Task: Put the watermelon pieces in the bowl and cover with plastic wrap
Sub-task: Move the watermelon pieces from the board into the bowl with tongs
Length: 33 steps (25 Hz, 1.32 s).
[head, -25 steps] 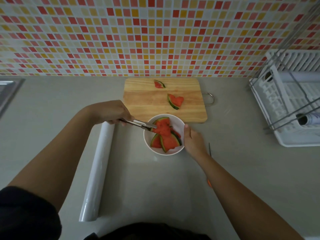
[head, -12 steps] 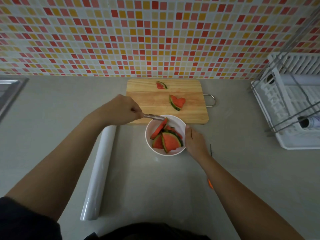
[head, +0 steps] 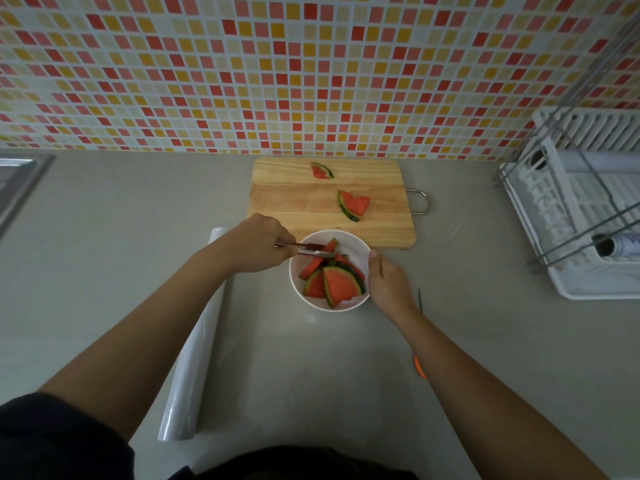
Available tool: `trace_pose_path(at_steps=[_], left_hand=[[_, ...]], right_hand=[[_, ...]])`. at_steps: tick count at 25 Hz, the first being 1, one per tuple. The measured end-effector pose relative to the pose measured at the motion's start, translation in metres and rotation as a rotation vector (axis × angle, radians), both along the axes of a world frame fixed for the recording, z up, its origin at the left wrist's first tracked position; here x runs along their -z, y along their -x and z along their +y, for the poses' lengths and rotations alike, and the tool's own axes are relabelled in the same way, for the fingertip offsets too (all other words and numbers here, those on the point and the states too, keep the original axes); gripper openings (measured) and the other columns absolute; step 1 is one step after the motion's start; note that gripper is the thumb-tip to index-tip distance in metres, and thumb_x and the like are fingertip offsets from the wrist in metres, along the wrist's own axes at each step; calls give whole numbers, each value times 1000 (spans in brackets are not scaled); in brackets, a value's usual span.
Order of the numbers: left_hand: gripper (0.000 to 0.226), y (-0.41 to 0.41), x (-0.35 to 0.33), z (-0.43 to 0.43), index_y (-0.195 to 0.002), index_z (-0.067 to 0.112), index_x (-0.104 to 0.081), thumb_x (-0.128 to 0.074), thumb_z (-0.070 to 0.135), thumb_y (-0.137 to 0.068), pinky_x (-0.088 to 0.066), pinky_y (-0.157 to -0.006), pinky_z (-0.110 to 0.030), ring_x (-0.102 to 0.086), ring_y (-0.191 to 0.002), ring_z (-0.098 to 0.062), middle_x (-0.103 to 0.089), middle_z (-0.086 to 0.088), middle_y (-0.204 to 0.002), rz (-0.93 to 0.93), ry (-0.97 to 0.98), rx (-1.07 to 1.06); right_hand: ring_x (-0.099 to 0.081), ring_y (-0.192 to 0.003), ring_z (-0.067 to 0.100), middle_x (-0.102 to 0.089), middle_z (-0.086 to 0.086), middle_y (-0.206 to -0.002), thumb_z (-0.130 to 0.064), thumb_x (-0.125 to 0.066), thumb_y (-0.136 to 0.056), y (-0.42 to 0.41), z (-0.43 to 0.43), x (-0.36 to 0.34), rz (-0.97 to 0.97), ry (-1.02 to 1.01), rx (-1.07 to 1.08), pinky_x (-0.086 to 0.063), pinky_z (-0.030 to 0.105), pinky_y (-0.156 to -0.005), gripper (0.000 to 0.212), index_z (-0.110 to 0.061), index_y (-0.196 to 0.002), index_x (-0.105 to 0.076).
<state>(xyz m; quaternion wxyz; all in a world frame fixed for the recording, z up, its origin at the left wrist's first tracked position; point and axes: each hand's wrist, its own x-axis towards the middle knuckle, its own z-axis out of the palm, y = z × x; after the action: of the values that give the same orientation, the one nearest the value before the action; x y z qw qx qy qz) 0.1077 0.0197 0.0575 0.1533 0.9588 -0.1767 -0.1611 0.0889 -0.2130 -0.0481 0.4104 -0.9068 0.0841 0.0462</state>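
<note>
A white bowl sits on the grey counter just in front of a wooden cutting board. Several watermelon pieces lie in the bowl. My left hand grips metal tongs whose tips reach over the bowl's left rim and touch a small piece. My right hand holds the bowl's right side. Two watermelon pieces stay on the board, a small one at the back and a larger one at the middle right. A roll of plastic wrap lies left of the bowl, partly under my left arm.
A white dish rack stands at the right. A steel sink edge shows at the far left. An orange-handled tool lies on the counter, mostly hidden by my right arm. The tiled wall closes the back.
My left hand moved the tongs from the bowl's middle to its left rim and the pieces inside shifted. My right hand stayed on the bowl.
</note>
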Motion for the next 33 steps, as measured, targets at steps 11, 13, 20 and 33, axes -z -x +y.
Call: trace_pose_path(at_steps=[11,13,20,33], left_hand=[[25,-74,22,3,-76,10,-66,-62,33,-86,-34,-45,-21,-42,-53,-13,-60,-3,-71,315,435,-651],[25,-87,37,-9,-78,5,-66,-62,28,-86,-26,-37,-18,-36,-47,-12,-58,-6,-69,446,534,-662],[19,-108,56,-36,-62,9,-63,-61,24,-73,-20,-34,-14,-32,-36,-12,-54,1,-46,501,568,-739],[23,-114,47,-18,-92,1,-73,-63,19,-81,-50,-72,-35,-57,-76,-21,-68,-12,-88,133,363,-670]], right_hand=[[-51,-67,22,-59,8,-73,-35,-29,-99,-1,-1,4,-9,-11,3,-32,28,-62,46,-9,-77,-60],[-52,-66,23,-58,8,-71,-35,-29,-99,0,-1,4,-5,-5,-5,-32,28,-62,42,-15,-72,-53],[-48,-61,19,-50,-1,-62,-33,-30,-99,0,-1,5,-1,1,2,-26,27,-57,41,-19,-64,-45],[-57,-70,29,-59,9,-71,-32,-30,-99,0,0,3,-17,-15,-1,-34,30,-62,42,-12,-71,-54]])
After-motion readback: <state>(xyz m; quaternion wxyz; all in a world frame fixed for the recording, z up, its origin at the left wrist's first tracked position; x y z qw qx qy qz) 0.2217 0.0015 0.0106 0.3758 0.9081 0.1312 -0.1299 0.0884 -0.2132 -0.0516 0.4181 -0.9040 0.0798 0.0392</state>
